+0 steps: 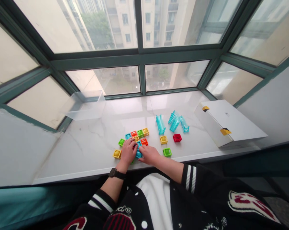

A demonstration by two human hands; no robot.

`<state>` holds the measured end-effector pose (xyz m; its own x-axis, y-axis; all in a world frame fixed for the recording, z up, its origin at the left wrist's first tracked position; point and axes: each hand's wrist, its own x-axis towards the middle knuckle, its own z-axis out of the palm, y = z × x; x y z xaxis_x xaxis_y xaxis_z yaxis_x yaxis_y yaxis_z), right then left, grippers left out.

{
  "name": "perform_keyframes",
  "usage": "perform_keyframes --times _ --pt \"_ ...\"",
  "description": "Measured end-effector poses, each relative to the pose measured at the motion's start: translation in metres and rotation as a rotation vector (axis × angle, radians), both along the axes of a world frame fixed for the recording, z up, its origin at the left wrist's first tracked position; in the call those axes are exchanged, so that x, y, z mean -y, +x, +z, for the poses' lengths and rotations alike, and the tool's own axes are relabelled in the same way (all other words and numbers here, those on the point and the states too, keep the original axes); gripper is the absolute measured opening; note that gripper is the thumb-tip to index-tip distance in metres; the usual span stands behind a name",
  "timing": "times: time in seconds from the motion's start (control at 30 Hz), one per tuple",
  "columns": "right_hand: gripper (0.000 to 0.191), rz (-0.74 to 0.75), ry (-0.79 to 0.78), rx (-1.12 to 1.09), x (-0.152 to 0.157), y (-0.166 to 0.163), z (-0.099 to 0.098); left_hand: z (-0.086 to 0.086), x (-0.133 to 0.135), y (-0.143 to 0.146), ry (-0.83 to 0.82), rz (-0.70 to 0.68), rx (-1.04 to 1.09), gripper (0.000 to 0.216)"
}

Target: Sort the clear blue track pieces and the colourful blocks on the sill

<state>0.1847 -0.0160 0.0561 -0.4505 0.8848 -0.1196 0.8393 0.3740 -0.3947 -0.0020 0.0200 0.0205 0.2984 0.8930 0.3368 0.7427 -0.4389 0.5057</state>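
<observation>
Colourful plastic toy blocks lie close together on the white sill, including a blue block (pixel 128 136), an orange-red block (pixel 134 134) and a green block (pixel 140 133). My left hand (pixel 128 151) is curled down over the near part of this group, its fingertips hiding what they hold. From the right, my right hand (pixel 148 155) pinches a blue block (pixel 138 154) close to the left fingers. A yellow block (pixel 117 154) sits beside my left hand, and another green block (pixel 121 142) is just beyond it.
Right of my hands are a loose yellow block (pixel 163 140), a red block (pixel 177 138) and a green block (pixel 167 152). Behind them lie clear turquoise track pieces (pixel 160 124). A clear plastic bin (pixel 87 111) stands far left, a white box (pixel 230 123) at right. Windows border the sill (pixel 96 159).
</observation>
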Motion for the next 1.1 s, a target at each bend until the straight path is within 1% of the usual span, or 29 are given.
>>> perform_keyframes --times 0.13,0.2,0.27,0.37,0.5,0.57,0.63,0.73,0.87,0.97,1.1 --pt "0.037 -0.03 -0.013 -0.005 0.003 -0.005 0.001 0.004 0.001 0.001 -0.006 0.011 0.018 0.015" --pt "0.032 -0.058 -0.028 -0.039 0.004 0.001 0.005 0.005 0.001 0.002 -0.008 0.013 0.021 0.016" --pt "0.027 -0.084 -0.05 -0.109 0.004 0.013 0.012 0.005 0.001 0.002 -0.013 0.009 0.023 0.016" --pt "0.027 -0.153 -0.08 -0.327 0.005 0.042 0.024 0.005 0.001 0.002 -0.009 0.0 0.026 0.016" --pt "0.043 -0.284 -0.113 -0.815 0.013 0.087 0.037 0.003 0.0 0.001 -0.002 0.0 0.02 0.016" --pt "0.048 -0.356 -0.085 -1.038 0.021 0.107 0.042 0.003 0.0 0.001 -0.007 0.002 0.019 0.016" --pt "0.05 -0.43 -0.049 -1.197 0.028 0.122 0.045 0.003 0.0 0.0 -0.013 0.006 0.02 0.016" --pt "0.054 -0.538 -0.038 -1.341 0.036 0.136 0.047 0.003 0.001 0.0 -0.023 0.01 0.027 0.017" --pt "0.058 -0.676 -0.056 -1.503 0.038 0.144 0.046 0.003 0.0 -0.001 -0.032 0.003 0.03 0.018" --pt "0.054 -0.677 -0.094 -1.595 0.037 0.148 0.047 0.003 -0.001 -0.001 -0.021 0.006 0.035 0.017" --pt "0.037 -0.638 -0.141 -1.629 0.037 0.156 0.051 0.003 -0.001 -0.002 0.0 -0.001 0.034 0.018"
